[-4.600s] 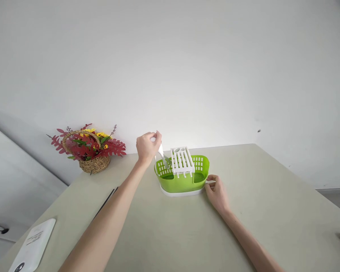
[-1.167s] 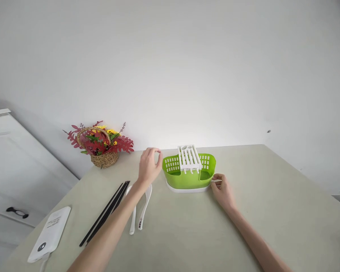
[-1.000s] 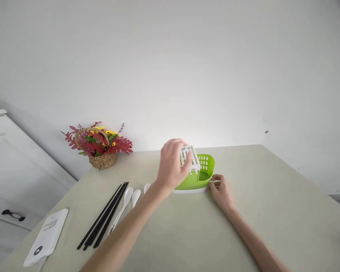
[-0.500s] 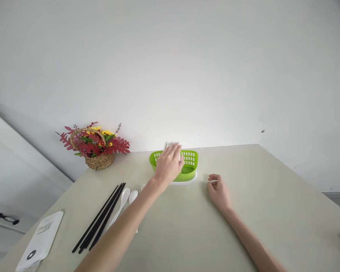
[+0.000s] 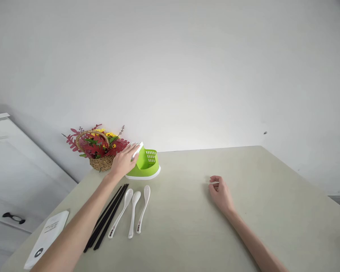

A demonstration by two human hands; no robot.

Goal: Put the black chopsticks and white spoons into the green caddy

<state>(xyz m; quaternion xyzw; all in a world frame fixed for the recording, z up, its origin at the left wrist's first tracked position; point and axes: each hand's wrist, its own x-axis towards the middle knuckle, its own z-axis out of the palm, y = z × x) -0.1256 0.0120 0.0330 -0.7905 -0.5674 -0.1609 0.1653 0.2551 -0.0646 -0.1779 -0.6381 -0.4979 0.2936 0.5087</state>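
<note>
My left hand (image 5: 125,159) is closed over the white top of a green utensil holder (image 5: 143,170), with the fingers lying across that top. The holder stands upright at the back of the table; it has a lattice-walled compartment and a white base, and my hand hides its left side. In front of it lie three white spoons (image 5: 133,215) side by side. To their left, several black chopsticks (image 5: 111,219) are partly covered by my left forearm. My right hand (image 5: 221,194) rests on the table further right, fingers loosely curled and apart, holding nothing.
A wicker basket (image 5: 100,164) of red and yellow artificial flowers stands beside the holder, close to the wall. A white flat object with printed text (image 5: 49,236) lies at the table's left edge. Beyond that edge is a white cabinet (image 5: 19,166) with a black handle.
My left hand has moved the green utensil holder left, towards the flower basket, and its angle has changed. The third spoon has come into full view. My right hand stays in place.
</note>
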